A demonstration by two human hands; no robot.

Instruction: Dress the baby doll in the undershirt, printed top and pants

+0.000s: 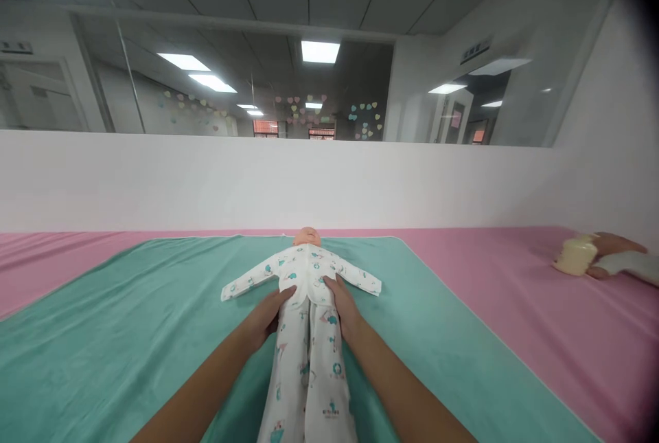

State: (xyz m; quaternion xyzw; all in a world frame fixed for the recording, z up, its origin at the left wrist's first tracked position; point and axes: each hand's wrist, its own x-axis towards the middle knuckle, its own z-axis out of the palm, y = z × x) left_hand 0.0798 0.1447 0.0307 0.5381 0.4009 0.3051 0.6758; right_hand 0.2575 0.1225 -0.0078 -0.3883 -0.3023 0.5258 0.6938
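A baby doll [307,237] lies on its back with its head at the far end. It wears a white printed top [307,271], sleeves spread to both sides, and long white printed trousers [324,367] that stretch toward me. My left hand [272,309] is closed on the doll's left-hand side in view, at the waist, thumb over the top's hem. Opposite it, my right hand [344,302] grips the other side at the same height, thumb on top. The fingers of both hands are partly hidden beside or under the clothes.
A green cloth [169,319] lies under the doll, over a pink sheet [515,292]. At the far right is a pale yellow object [575,255] with what looks like a person's hand [618,244] at it. A white wall [257,182] with windows rises behind.
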